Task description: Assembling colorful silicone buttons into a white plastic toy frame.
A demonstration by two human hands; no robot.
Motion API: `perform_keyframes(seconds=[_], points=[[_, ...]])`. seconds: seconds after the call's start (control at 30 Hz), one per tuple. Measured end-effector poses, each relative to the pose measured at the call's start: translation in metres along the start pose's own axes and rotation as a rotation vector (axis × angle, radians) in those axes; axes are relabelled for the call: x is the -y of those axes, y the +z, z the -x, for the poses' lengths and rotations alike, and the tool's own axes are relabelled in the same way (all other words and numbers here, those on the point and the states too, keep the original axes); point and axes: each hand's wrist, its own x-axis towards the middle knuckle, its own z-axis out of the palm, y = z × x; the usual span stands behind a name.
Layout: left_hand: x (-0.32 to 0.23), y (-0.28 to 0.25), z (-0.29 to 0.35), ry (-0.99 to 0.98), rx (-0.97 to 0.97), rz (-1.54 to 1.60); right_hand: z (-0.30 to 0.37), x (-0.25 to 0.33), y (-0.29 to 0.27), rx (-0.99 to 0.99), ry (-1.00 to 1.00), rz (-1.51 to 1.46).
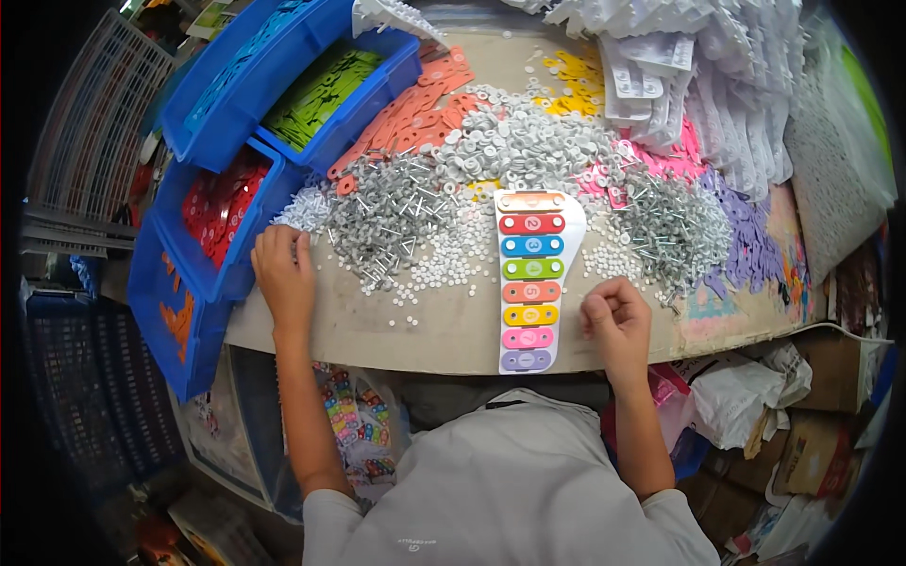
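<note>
A toy xylophone [574,222] with a white base and a row of coloured bars lies at the table's front edge. White round caps sit on the ends of its upper bars; the lower bars show dark spots there. My right hand [618,325] is just right of it, apart from it, fingers curled into a pinch; anything held is hidden. My left hand [285,274] is beside the blue bins, at a small heap of tiny whitish pieces [304,209]. Its fingers are bent, with the thumb apart, and nothing shows in them.
Heaps of screws with grey washers [387,217], white round caps [524,141] and more screws [670,222] cover the table. Loose bars, orange [406,108], yellow [578,80] and purple [746,231], lie around them. Blue bins [203,283] stand left; white bases [661,57] are stacked behind.
</note>
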Motion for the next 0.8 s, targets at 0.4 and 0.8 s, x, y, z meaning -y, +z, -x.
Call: perform_keyframes(seconds=[0.4, 0.8], points=[[-0.06, -0.017, 0.055, -0.483, 0.166, 0.91, -0.019, -0.003, 0.014, 0.095, 0.12, 0.007], [-0.159, 0.002, 0.058, -0.481, 0.63, 1.414, -0.028, 0.0, 0.014, 0.114, 0.278, 0.12]])
